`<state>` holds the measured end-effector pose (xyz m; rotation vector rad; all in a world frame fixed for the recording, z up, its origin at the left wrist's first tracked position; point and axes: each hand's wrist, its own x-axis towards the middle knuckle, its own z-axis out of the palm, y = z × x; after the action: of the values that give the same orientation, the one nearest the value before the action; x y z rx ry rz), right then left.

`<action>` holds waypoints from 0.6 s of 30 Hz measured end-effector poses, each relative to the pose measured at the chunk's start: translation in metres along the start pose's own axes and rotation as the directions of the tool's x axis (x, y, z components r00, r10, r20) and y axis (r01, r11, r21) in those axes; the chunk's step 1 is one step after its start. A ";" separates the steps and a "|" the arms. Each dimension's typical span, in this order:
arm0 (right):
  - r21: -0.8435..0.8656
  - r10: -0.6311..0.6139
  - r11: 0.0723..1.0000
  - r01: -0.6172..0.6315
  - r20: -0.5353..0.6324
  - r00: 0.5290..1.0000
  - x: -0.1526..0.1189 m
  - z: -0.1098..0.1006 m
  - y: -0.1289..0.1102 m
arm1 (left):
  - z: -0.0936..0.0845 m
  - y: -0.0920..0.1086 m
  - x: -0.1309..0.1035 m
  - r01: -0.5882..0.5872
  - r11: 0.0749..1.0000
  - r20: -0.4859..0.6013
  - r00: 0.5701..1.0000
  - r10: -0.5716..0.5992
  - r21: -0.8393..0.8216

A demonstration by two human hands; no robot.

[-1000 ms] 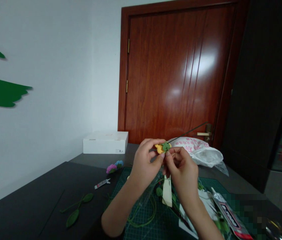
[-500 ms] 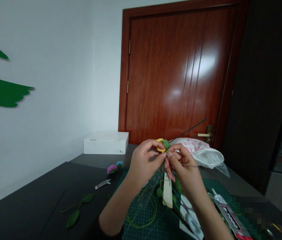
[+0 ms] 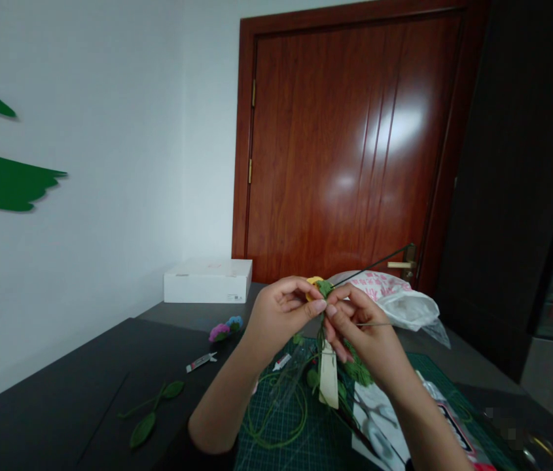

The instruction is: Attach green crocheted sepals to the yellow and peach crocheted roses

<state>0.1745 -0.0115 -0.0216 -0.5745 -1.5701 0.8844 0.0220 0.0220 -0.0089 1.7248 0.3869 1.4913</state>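
A small yellow flower (image 3: 313, 281) with a green base (image 3: 324, 288) is held up above the cutting mat. My left hand (image 3: 283, 311) pinches it from the left, thumb and fingers closed at the green base. From the right, my right hand (image 3: 357, 317) is closed, its thumb and index fingertips meeting just under the base. A dark thin stem (image 3: 374, 265) slants up to the right from the flower. Another thin rod (image 3: 374, 324) sticks out past my right fingers. Green strands and a cream card strip (image 3: 328, 376) are below the hands.
A green cutting mat (image 3: 276, 418) bears looped green cord, scissors (image 3: 379, 441) and a glue packet (image 3: 457, 425). Green leaves (image 3: 143, 428), a small tube (image 3: 201, 362) and pink and blue flowers (image 3: 220, 332) lie left. Behind are a white box (image 3: 207, 281) and plastic bag (image 3: 408, 307).
Both hands stay together at the flower; the flower has tilted slightly and the dark stem now points lower and further right. My forearms have shifted slightly, my right one to the right.
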 end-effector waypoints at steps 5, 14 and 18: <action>-0.005 0.000 1.000 0.000 -0.003 1.000 -0.001 0.002 0.001 | -0.006 -0.001 0.001 -0.005 0.999 0.049 0.999 0.003 0.033; 0.054 0.028 0.998 -0.031 0.064 0.998 -0.003 0.000 0.003 | 0.000 0.000 -0.001 0.023 0.996 -0.077 0.997 -0.017 0.080; 0.061 0.029 0.997 -0.036 0.109 0.994 -0.005 -0.003 0.003 | 0.006 -0.002 -0.002 0.074 0.995 -0.113 0.990 -0.081 -0.059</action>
<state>0.1781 -0.0124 -0.0268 -0.5160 -1.6284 1.0005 0.0270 0.0197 -0.0111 1.5676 0.4639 1.5357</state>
